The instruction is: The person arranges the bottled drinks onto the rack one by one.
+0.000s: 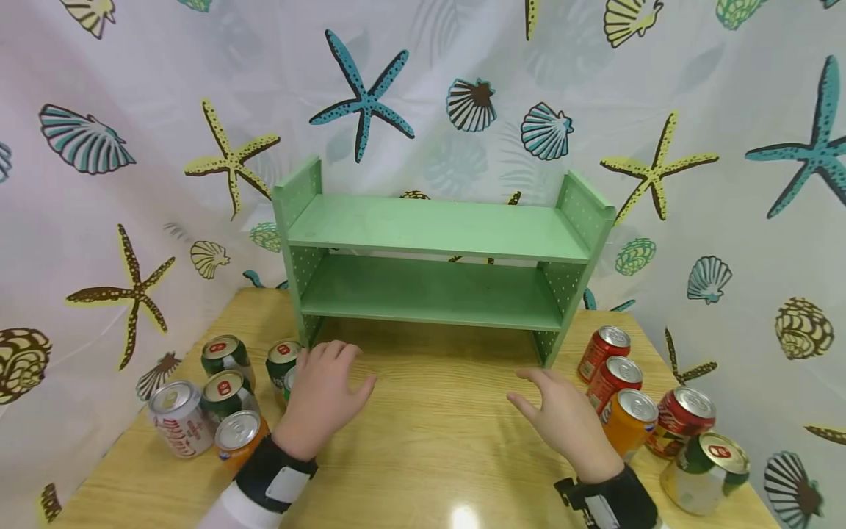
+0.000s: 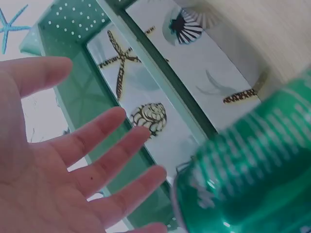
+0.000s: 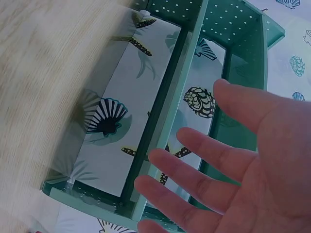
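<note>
My left hand [image 1: 324, 393] hovers over the left side of the table with its fingers spread and nothing in it. Partly behind it stand a dark green can [image 1: 283, 358] and another green can, mostly hidden. In the left wrist view a green can [image 2: 252, 165] is close beside the fingertips, apart from them as far as I can tell. My right hand [image 1: 568, 419] is held out above the right side, palm bare in the right wrist view. An orange can [image 1: 628, 422] stands just beyond it. Between and behind both hands is a green two-tier shelf [image 1: 429, 290] with bare boards.
At left stand a white can [image 1: 180, 419], two dark green cans and another orange can [image 1: 239, 437]. Along the right are red cans [image 1: 613, 380], a red-and-yellow can [image 1: 681, 422] and a green-and-pale can [image 1: 706, 474]. A shell-patterned curtain [image 1: 436, 169] backs the wooden table [image 1: 429, 441].
</note>
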`<state>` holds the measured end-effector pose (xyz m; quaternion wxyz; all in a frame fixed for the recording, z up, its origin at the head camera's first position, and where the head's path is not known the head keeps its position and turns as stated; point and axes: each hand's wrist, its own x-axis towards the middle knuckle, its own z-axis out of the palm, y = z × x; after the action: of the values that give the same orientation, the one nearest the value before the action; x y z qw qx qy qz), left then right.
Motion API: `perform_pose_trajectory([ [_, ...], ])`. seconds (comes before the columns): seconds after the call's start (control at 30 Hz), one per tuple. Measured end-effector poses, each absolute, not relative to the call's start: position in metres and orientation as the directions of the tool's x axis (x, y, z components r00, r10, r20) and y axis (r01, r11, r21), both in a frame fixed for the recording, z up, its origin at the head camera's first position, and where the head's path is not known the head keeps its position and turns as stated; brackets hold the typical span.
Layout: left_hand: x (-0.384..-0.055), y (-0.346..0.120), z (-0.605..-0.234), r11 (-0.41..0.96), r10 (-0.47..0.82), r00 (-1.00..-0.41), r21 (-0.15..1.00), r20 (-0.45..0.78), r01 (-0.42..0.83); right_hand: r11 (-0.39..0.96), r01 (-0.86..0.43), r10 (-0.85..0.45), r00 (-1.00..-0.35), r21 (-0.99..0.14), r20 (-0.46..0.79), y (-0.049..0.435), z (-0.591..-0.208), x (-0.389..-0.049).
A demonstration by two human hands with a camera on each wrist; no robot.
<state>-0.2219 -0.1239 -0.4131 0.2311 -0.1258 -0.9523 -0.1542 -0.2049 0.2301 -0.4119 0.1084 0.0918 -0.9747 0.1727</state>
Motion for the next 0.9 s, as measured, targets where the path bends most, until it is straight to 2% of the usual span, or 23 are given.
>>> perform_pose_trajectory([
  [0.4, -0.220, -0.147, -0.423, 0.908, 0.063, -0.882, 0.341, 0.466, 0.245, 0.922, -0.204, -0.131, -0.964, -0.329, 0.230, 0.230, -0.417, -0.203],
  [0.9, -0.221, -0.154, -0.438, 0.920, 0.038, -0.904, 0.339, 0.425, 0.198, 0.925, -0.188, -0.113, -0.966, -0.330, 0.232, 0.231, -0.422, -0.198],
])
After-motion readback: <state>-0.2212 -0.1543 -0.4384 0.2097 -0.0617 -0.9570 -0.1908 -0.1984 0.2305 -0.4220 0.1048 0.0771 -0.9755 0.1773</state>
